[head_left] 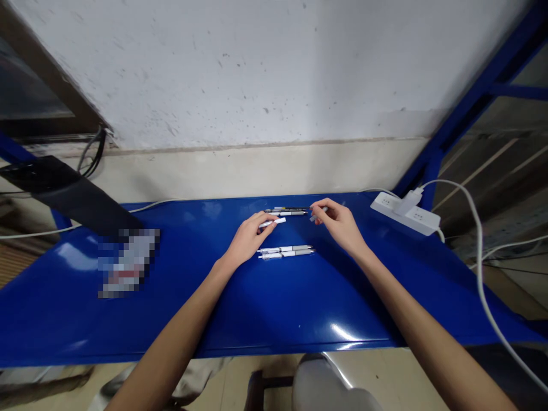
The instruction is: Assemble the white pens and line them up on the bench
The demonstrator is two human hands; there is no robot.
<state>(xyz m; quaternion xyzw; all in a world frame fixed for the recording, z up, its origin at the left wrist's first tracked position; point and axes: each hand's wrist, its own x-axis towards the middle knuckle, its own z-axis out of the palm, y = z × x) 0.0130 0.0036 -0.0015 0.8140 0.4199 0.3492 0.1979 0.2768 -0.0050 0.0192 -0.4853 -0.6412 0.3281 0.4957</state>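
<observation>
The blue tabletop (128,319) spreads wide under both arms, and at its far middle the two hands work close together without touching. The left hand (248,237) has its grip closed, fingers pinching a white pen barrel (274,222) that points toward the other hand and is held just above the surface. The right hand (340,225) is likewise closed, fingertips pinched on a small grey piece (317,216); what kind of part it is cannot be told. A white power strip (405,214) lies well off to the right. Between the wrists lie two white pens (286,252) side by side, touching and parallel. Just beyond the fingertips lie two more slim pieces (287,212), one dark and thin, one white.
</observation>
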